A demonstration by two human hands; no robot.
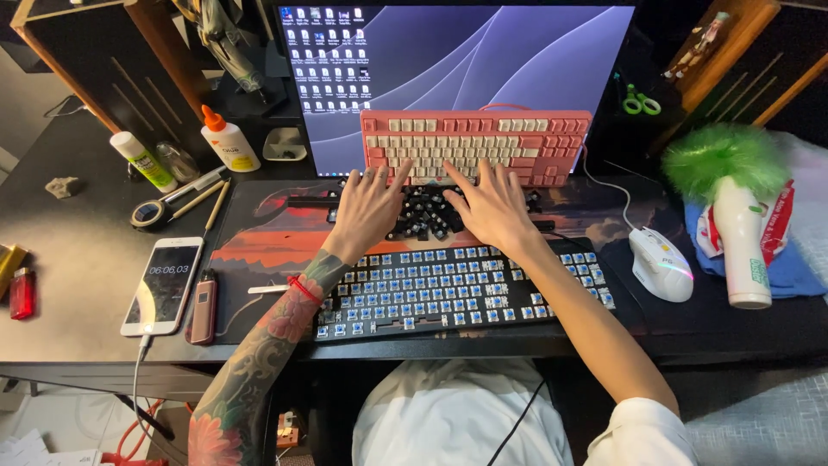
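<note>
Head view: both hands were laid flat, fingers spread, over a heap of loose black keycaps (424, 216); nothing was gripped. The left hand (366, 207), on a tattooed forearm with a red wrist band, was pressed on the heap's left side. The right hand (492, 210) was spread over its right side.

Just below the hands, a black keyboard (457, 285) was seen stripped, its blue switches bare. Just above the fingertips, a pink keyboard (477, 145) was propped against the monitor (483, 60). Right of the right hand: a white mouse (660, 263). Well left of the left hand: a phone (164, 285), a tape measure (149, 214), a glue bottle (228, 140).

Step was judged as gathering the pulled caps together, with none refitted yet. The next move would call for the fingers to be closed inward without caps being scattered onto the bare switches.
</note>
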